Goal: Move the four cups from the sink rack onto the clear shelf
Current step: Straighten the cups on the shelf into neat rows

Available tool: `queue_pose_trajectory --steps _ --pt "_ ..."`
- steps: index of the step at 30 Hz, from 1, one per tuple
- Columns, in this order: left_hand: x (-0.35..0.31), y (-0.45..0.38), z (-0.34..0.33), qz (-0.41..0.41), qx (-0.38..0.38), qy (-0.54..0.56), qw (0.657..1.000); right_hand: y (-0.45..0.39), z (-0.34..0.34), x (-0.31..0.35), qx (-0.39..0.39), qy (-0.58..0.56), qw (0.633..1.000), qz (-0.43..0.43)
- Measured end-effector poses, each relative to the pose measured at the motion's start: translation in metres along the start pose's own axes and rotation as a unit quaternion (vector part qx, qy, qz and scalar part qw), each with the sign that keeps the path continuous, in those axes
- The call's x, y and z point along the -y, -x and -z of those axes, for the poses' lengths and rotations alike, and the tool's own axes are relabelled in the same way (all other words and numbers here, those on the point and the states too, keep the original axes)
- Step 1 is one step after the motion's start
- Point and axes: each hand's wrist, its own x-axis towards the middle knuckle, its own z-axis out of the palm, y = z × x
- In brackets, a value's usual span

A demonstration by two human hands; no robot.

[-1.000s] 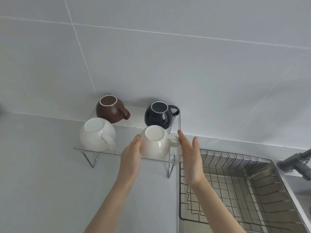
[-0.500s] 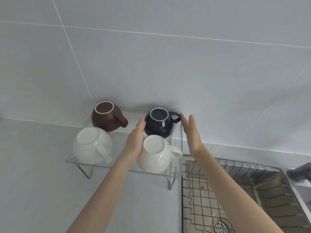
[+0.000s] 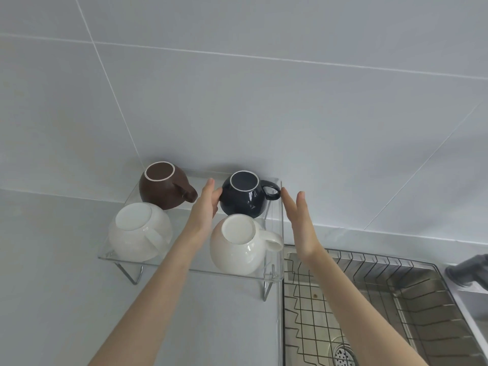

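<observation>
Upside down on the clear shelf (image 3: 184, 265) stand a brown cup (image 3: 163, 188) at the back left, a dark navy cup (image 3: 244, 196) at the back right, a white cup (image 3: 140, 231) at the front left and a cream cup (image 3: 240, 247) at the front right. My left hand (image 3: 204, 204) is flat with fingers straight, its fingertips touching the navy cup's left side. On the other side my right hand (image 3: 301, 223) is held flat outside the shelf's right wall, just right of the navy cup's handle. Neither hand holds anything.
The wire sink rack (image 3: 369, 299) lies in the steel sink at the lower right, with no cups in it and the drain (image 3: 343, 355) showing beneath. A grey faucet (image 3: 467, 268) juts in at the right edge. Tiled wall stands close behind the shelf.
Both hands moved from flanking the cream cup at the front back to either side of the navy cup. The cups kept their places on the shelf.
</observation>
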Motion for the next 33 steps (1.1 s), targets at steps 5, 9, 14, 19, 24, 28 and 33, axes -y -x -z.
queue_pose_trajectory --steps 5,9,14,19,24,28,33 --pt "0.002 -0.006 -0.002 -0.013 -0.017 0.017 1.0 0.022 -0.009 -0.001 0.005 -0.025 1.0 -0.007" --pt "0.009 -0.011 0.0 0.0 -0.031 0.025 0.999 0.024 -0.013 0.001 -0.002 -0.034 0.999 -0.008" --pt "0.014 -0.016 0.001 0.001 -0.026 0.012 1.0 0.024 -0.013 0.003 -0.008 -0.033 0.999 -0.015" --pt "0.018 -0.015 0.0 0.009 -0.036 0.02 0.999 0.021 -0.014 0.004 -0.02 -0.026 0.999 -0.016" --pt "0.014 -0.011 0.003 0.017 -0.019 -0.007 1.0 0.025 -0.018 0.012 -0.026 -0.019 0.999 -0.022" --pt "-0.013 -0.005 0.021 -0.013 -0.039 -0.057 0.998 0.028 -0.033 0.038 -0.084 -0.045 0.995 0.005" --pt "-0.052 -0.012 0.092 -0.042 -0.11 -0.04 0.992 0.015 -0.094 0.064 -0.043 -0.075 0.996 0.019"
